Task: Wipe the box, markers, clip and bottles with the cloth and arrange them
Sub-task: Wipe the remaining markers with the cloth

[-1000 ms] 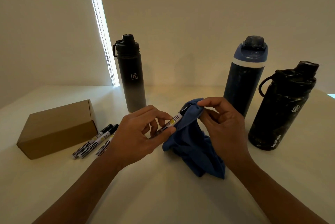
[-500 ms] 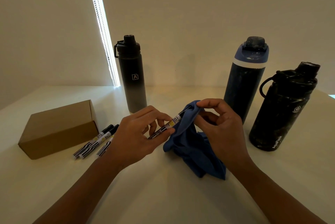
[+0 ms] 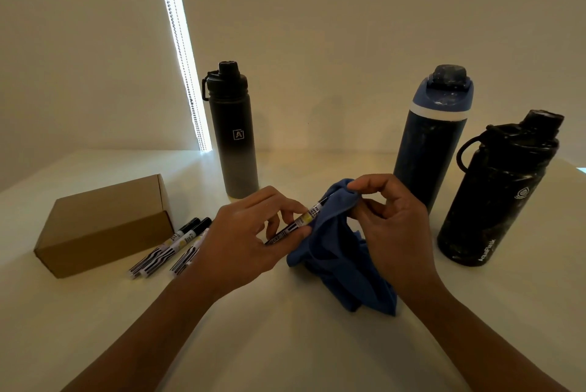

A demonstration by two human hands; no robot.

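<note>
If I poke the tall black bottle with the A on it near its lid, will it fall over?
Probably. The black bottle stands tall and narrow on the table, so a high push would likely tip it. Once down, its round body could roll. I cannot see whether it is full.

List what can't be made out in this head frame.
- Far end of the held marker: buried in the blue cloth pinched by the right hand.
- Nearest of the table markers: partly behind the left hand; label print too small to read.
- Lower part of the blue-lidded bottle: behind the right hand.
- The clip: nowhere in the head view; cannot tell where it is.
</note>
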